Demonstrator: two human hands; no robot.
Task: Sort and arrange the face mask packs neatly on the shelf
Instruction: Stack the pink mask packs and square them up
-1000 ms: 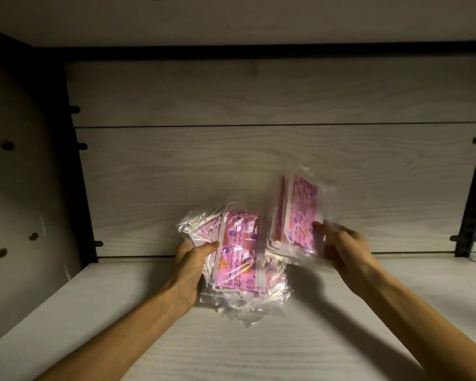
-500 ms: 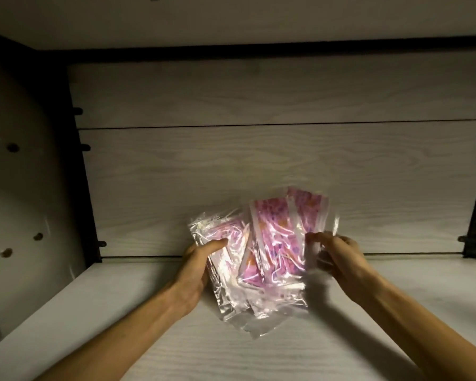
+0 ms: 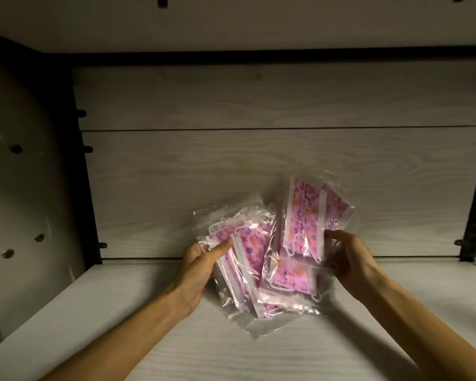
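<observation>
Mid-sort above the shelf (image 3: 148,339), the left hand (image 3: 197,264) grips one fan of pink mask packs (image 3: 239,257), the right hand (image 3: 352,259) pinches another fan (image 3: 304,224), which likely next need squaring into one stack.

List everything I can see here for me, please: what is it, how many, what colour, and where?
face mask packs: several overlapping, exact count unclear; pink patterned masks in clear plastic; fanned out at the back of the shelf, between the hands
shelf: one, pale wood grain, under the packs
back panel: one, pale wood grain, behind the packs
left hand: one, grips the left packs
right hand: one, pinches the right packs
</observation>
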